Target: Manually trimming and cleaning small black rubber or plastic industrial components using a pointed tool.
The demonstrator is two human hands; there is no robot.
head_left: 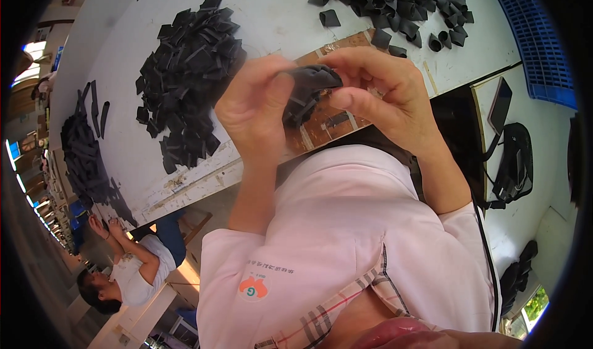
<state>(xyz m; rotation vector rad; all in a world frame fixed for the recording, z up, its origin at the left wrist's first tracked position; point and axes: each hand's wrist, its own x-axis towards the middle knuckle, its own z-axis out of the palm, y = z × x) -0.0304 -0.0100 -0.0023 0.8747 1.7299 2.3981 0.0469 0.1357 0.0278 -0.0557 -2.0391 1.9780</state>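
Note:
Both hands are raised over the table's front edge, around a black bent piece of sheet material (316,76). My left hand (254,111) grips its left end, thumb bent over it. At its right end, my right hand (398,96) has curled fingers above and the thumb below. Under the hands lies a worn brown board (324,126) with pale tape strips. More black material shows just below the held piece, partly hidden by my left hand. Left of my left hand spreads a heap of flat black pieces (188,71).
Black rolled loops (395,6) are piled at the far right of the white table (111,40). Black strips (83,151) lie at the left end, near a co-worker (133,269). A blue plastic basket (537,46), a phone (501,105) and a black pouch (516,160) are on the right.

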